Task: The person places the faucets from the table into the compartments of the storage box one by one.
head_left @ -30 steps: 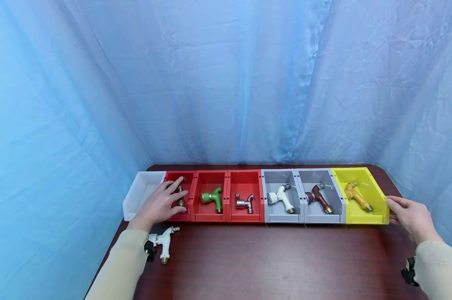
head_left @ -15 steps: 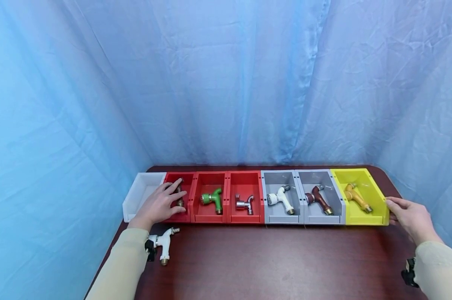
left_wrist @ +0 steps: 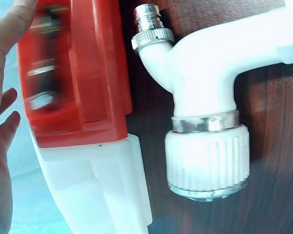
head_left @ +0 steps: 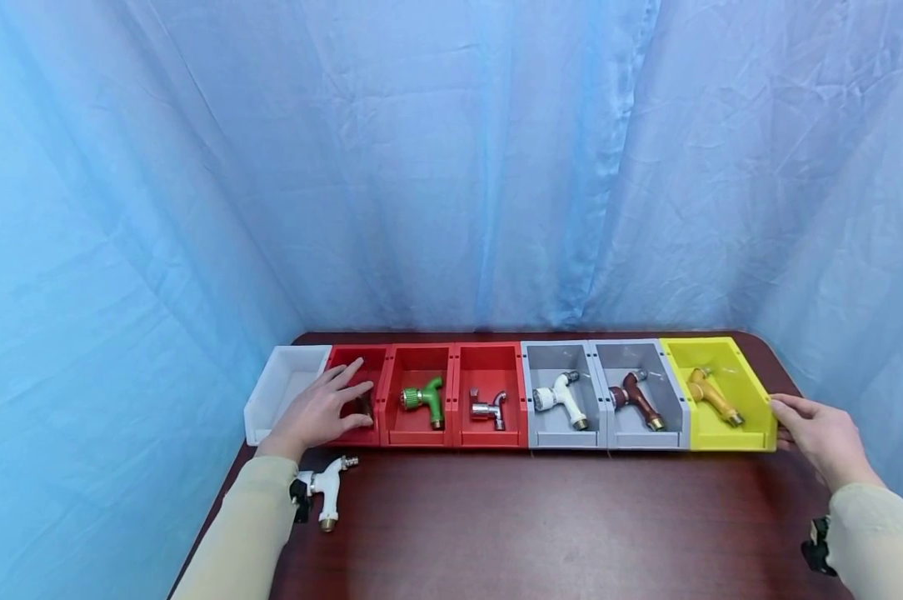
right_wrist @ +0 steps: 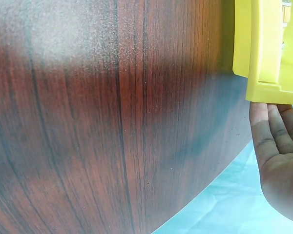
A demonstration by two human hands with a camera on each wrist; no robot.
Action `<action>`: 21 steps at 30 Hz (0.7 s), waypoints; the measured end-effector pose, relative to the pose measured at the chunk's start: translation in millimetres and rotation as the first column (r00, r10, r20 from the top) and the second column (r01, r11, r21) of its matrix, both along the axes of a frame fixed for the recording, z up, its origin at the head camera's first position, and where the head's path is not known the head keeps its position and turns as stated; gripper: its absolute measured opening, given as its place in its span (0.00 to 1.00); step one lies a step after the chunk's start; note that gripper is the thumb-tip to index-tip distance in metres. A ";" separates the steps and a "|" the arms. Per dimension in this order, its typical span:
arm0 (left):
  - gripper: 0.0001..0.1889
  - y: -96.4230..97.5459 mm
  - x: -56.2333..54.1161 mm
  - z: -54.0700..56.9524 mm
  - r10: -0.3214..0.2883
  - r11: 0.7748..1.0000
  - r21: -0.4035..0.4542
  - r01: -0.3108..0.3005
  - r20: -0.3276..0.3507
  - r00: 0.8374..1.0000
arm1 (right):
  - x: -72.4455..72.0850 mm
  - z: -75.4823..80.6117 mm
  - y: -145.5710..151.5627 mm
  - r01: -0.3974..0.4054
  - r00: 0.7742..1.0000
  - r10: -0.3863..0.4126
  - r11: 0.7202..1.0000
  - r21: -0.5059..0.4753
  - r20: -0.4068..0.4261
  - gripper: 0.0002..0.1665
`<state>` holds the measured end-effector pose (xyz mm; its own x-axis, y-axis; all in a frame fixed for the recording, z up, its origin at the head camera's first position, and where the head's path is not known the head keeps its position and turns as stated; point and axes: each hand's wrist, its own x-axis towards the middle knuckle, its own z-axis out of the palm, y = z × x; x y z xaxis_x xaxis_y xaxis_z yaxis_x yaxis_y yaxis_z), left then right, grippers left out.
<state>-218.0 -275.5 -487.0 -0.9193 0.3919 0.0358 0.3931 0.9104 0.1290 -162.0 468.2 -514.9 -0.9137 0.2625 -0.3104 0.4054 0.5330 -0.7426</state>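
Observation:
At the left end of the bin row, my left hand [head_left: 320, 412] reaches over a red bin [left_wrist: 95, 58] with its fingers spread. The thumb is at that bin's edge in the left wrist view. A dark faucet [left_wrist: 46, 63] inside the bin is blurred there and mostly hidden by the hand in the head view. Below the left wrist lies a white faucet [left_wrist: 200, 87] on the table. At the far right, my right hand [head_left: 826, 433] touches the outer side of the yellow bin [head_left: 759, 417]; its thumb is at the rim, fingers extended along the wall.
A white bin [head_left: 271, 408] ends the row at left. Other bins hold a green faucet [head_left: 431, 398], a chrome faucet [head_left: 489, 410], a second white faucet [head_left: 564, 400], a dark red faucet [head_left: 636, 400] and a yellow faucet [head_left: 714, 396]. Blue curtains [head_left: 451, 167] surround the table [head_left: 541, 517].
The dark faucet under my left hand shows less between the fingers than before. My left fingers have shifted very slightly; the right hand stays at the yellow bin.

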 end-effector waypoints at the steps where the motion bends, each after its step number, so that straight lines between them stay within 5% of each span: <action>1: 0.41 -0.5 1.2 -0.2 0.002 1.000 0.008 -0.002 0.007 1.000 | 0.1 0.3 -0.1 -0.002 1.000 0.002 1.000 0.002 -0.001 0.51; 9: 0.39 -10.4 16.7 -2.6 -0.004 1.000 0.000 0.004 -0.007 1.000 | 0.5 2.8 -0.9 0.000 1.000 0.000 1.000 0.011 0.015 0.53; 21: 0.45 -16.9 54.2 -6.9 0.028 1.000 0.012 -0.028 0.011 1.000 | 1.2 2.7 -1.7 0.009 1.000 -0.009 1.000 0.002 0.022 0.52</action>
